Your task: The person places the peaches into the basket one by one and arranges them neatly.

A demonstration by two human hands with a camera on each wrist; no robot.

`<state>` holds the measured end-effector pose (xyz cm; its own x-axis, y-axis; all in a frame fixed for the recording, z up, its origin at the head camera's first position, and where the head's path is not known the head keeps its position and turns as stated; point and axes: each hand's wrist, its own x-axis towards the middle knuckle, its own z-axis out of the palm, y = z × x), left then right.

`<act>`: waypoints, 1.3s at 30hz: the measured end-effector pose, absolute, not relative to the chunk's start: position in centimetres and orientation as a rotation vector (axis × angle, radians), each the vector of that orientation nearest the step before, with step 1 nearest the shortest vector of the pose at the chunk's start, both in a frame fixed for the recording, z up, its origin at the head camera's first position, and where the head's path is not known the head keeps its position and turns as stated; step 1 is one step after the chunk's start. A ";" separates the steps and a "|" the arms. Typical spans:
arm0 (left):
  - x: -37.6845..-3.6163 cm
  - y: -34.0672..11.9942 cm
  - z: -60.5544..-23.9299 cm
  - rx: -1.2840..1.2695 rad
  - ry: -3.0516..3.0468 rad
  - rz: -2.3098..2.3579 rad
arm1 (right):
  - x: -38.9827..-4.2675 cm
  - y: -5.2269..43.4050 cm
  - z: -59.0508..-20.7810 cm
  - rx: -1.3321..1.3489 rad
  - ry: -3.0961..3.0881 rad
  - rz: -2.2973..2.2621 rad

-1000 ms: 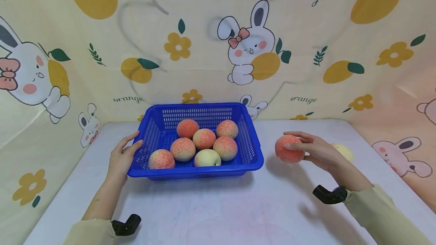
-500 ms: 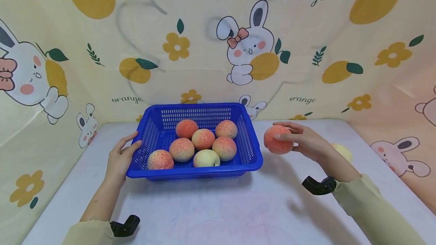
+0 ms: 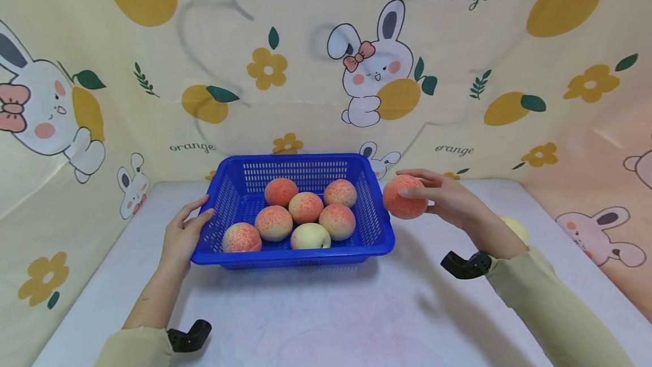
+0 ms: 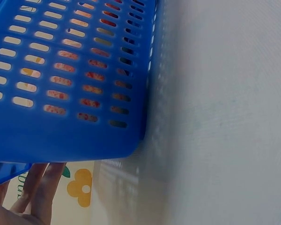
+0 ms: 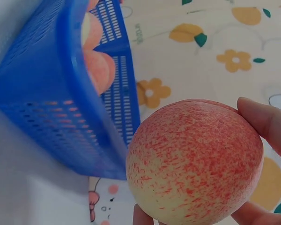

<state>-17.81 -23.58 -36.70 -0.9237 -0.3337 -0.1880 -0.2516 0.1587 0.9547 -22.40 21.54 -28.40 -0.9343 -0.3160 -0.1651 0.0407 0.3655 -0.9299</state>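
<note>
My right hand holds a peach between thumb and fingers, in the air by the right rim of a blue plastic basket. Red speckles over pale yellow cover this peach in the right wrist view. My left hand grips the basket's left rim. Some of its fingers show under the rim in the left wrist view. Inside the basket lie several reddish peaches and one pale yellow-green peach-like fruit near the front.
Behind my right wrist, a pale yellow fruit lies partly hidden on the white table. A printed cloth with rabbits and oranges hangs behind and at both sides of the table.
My right hand has carried the peach leftward and upward, from over the table to the basket's right rim. My left hand and the basket stay in place.
</note>
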 end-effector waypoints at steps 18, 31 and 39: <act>-17.8 -23.6 -36.6 0.583 -2.316 -1.927 | -24.0 17.9 -27.1 -0.295 2.295 -1.587; -18.0 -23.7 -36.8 0.565 -2.322 -1.912 | -25.5 14.8 -27.3 -0.320 2.229 -1.617; -18.0 -23.7 -37.0 0.573 -2.327 -1.896 | -26.6 12.8 -27.5 -0.325 2.177 -1.652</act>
